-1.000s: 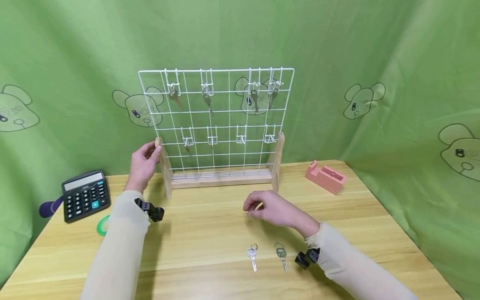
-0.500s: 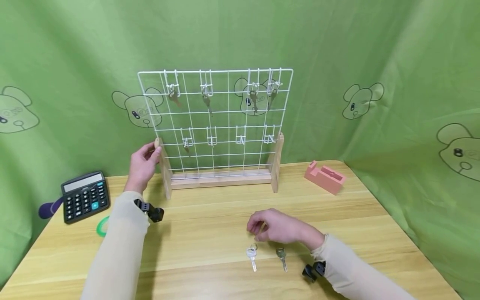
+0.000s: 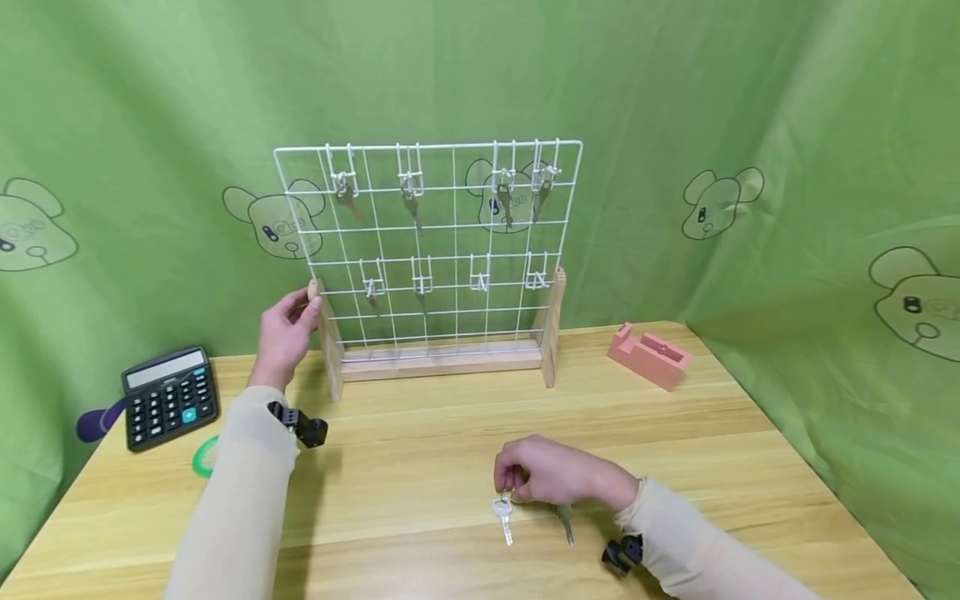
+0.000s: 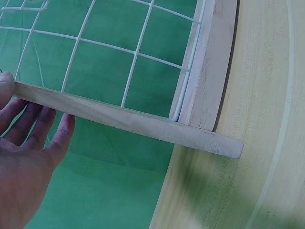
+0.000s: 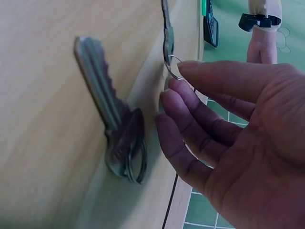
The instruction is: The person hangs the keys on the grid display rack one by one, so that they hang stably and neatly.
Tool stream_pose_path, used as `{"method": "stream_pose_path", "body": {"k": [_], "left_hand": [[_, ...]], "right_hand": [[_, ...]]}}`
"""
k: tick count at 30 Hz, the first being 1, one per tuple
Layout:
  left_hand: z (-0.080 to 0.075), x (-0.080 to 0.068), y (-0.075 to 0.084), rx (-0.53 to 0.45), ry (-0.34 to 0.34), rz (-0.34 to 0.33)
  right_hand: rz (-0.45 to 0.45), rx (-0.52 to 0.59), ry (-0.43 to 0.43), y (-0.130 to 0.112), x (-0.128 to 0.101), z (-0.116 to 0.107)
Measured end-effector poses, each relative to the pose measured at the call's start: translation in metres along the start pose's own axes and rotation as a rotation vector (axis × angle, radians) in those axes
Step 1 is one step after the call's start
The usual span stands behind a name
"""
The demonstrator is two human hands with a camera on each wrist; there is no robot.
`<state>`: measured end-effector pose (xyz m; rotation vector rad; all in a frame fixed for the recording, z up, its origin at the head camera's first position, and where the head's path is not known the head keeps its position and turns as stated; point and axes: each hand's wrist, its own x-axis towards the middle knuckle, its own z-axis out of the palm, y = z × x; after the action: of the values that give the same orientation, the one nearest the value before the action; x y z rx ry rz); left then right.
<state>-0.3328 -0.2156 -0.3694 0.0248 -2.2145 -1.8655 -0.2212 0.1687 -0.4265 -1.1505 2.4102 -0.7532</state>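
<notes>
While our left hand (image 3: 283, 332) steadies the rack (image 3: 438, 250) by its post, our right hand (image 3: 555, 475) seems to pinch the silver key's (image 3: 502, 510) ring; we judge pickup underway, lifting next, the other key (image 3: 566, 521) lying beside.

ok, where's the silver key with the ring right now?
Head view: silver key lies on the wooden table near its front edge, right hand touching its ring, darker key just right.

Staged desk (image 3: 420, 433), green backdrop (image 3: 675, 100)
</notes>
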Motion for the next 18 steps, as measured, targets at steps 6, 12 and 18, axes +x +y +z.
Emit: {"method": "stream_pose_path", "body": {"k": [6,12,18], "left_hand": [[0.0001,-0.0005,-0.0006,0.011,0.001,0.005],[0.0009,0.0002,-0.0018,0.007,-0.004,0.02],[-0.0003,0.0006,-0.0016,0.02,-0.005,0.026]], "right_hand": [[-0.025,-0.024,0.006,0.0008,0.0026,0.0032],[-0.02,0.006,0.008,0.0005,0.0013,0.0022],[-0.038,0.037,0.019,-0.0009,0.0011,-0.0014]]}}
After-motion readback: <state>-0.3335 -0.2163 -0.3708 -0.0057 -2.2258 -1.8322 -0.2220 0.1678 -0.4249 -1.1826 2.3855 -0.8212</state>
